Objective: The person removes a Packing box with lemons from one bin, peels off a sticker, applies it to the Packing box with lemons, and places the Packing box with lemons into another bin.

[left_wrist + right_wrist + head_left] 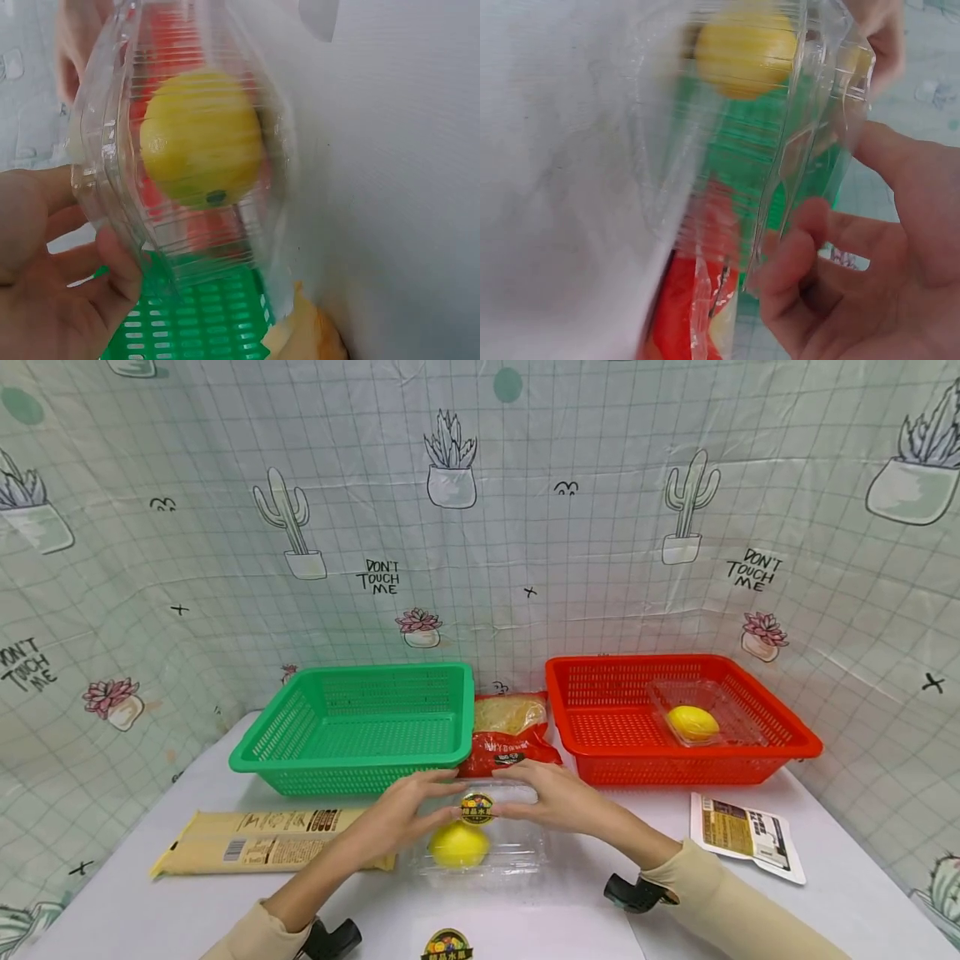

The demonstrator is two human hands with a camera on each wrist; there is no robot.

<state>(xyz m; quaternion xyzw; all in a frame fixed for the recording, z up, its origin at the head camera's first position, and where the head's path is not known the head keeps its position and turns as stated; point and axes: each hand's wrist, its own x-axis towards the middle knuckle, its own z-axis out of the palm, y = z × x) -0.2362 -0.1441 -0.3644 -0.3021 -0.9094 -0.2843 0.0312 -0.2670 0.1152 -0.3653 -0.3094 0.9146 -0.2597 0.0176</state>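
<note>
A clear plastic clamshell box (517, 856) with a yellow lemon (459, 845) inside is between my two hands, over the near middle of the table. A dark round fruit sticker (477, 808) shows on its lid. My left hand (405, 814) holds the box at its left side, thumb and fingertips at the rim; in the left wrist view the fingers (116, 262) bend round the edge. From the right, my right hand (551, 797) holds the opposite side, its fingers (802, 236) curled at the rim in the right wrist view.
A green basket (352, 768) stands back left; a red basket (675, 768) at back right holds another lemon box (735, 714). Between them lies a red food bag (506, 752). A beige packet (247, 843) lies left, a white pouch (750, 837) right, a white sheet with a sticker (447, 945) in front.
</note>
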